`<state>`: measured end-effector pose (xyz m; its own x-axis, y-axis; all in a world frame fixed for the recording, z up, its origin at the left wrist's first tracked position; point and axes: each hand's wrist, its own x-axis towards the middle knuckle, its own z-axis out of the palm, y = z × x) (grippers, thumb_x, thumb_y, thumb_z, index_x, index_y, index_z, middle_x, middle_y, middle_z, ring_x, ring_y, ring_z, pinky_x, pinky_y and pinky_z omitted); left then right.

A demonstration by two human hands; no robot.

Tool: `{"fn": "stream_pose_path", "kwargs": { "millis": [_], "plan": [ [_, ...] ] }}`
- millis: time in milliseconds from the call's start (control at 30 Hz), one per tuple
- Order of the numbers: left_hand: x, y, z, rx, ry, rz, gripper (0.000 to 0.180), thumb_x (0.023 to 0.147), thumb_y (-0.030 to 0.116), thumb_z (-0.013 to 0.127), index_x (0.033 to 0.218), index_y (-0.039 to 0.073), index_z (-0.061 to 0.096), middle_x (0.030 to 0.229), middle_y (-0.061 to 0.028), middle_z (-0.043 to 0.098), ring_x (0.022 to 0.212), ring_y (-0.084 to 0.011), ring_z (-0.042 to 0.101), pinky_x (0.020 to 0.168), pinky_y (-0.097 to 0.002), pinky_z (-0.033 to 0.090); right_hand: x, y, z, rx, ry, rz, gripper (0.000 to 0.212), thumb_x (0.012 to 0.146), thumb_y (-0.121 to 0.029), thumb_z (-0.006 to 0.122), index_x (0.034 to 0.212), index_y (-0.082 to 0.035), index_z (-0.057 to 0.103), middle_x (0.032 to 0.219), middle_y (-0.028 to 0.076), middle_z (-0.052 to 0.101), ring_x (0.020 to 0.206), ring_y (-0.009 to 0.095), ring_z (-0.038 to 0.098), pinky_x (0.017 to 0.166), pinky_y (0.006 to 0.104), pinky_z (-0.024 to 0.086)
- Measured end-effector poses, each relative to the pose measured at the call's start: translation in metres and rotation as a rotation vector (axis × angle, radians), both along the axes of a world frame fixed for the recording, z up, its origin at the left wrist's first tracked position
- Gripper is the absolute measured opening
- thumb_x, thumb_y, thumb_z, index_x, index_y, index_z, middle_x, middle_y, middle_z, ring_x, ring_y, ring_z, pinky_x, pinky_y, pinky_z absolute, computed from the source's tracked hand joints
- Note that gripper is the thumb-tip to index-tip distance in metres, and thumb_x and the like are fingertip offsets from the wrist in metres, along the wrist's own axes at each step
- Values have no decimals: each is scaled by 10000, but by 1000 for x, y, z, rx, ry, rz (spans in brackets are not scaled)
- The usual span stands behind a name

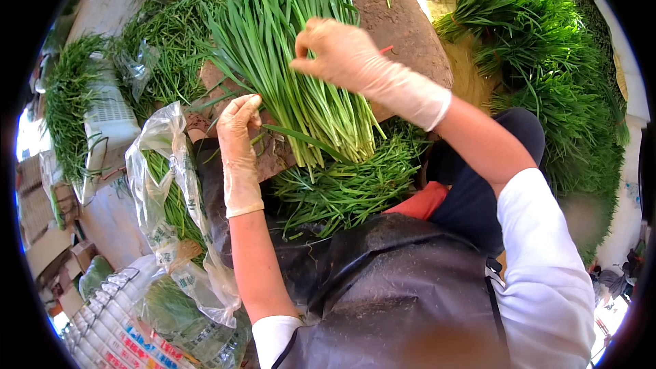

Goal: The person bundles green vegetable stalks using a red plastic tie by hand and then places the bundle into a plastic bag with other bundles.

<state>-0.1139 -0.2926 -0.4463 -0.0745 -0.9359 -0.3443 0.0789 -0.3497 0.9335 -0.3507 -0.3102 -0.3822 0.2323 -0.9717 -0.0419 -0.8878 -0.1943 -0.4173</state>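
Chives (pixel 294 48): 1 heap on slab (pixel 420 44), stems toward wearer, prob. for easy reach. L hand (pixel 239 123): by slab's left edge, fingertips together, can't tell if holding. R hand (pixel 335 55): above slab, thumb/forefinger apart, nothing seen between.

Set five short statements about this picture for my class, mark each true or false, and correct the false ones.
1. The left hand and right hand both wear pale gloves. True.
2. A large bunch of long green leaves lies partly over a brown slab. True.
3. Bright yellow cloth fills the lower middle of the picture. False: a dark apron does.
4. A clear plastic bag is to the left of the left hand. True.
5. The right hand rests on the plastic bag. False: it is over the bunch.
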Motion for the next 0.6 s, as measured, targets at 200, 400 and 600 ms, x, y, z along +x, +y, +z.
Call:
{"fn": "stream_pose_path", "kwargs": {
  "millis": [200, 400, 600],
  "plan": [
    [-16, 12, 2, 99, 26, -68, 188, 840, 185, 725, 942, 33, 683, 677, 42, 573, 544, -33, 479, 527, -164, 362, 23, -11, -28, 272, -70, -227, 266, 800, -336, 686, 825, -71, 693, 932, 106, 664, 886, 281, 648, 806, 390, 510],
    [-29, 16, 5, 114, 14, -79, 195, 840, 200, 726, 942, 41, 679, 696, 13, 621, 542, -33, 518, 494, -170, 369, -8, -13, -37, 256, -559, -263, 302, 862, -363, 632, 899, -67, 679, 848, 122, 674, 784, 305, 638, 737, 377, 502],
    [-56, 12, 11, 45, -97, -91, 207, 816, 207, 753, 884, 42, 647, 705, -10, 629, 558, -74, 552, 516, -204, 414, -7, -1, -41, 3, -285, -131, 316, 879, -406, 623, 941, -99, 662, 835, 117, 666, 795, 308, 638, 710, 390, 495]
  ]
}}
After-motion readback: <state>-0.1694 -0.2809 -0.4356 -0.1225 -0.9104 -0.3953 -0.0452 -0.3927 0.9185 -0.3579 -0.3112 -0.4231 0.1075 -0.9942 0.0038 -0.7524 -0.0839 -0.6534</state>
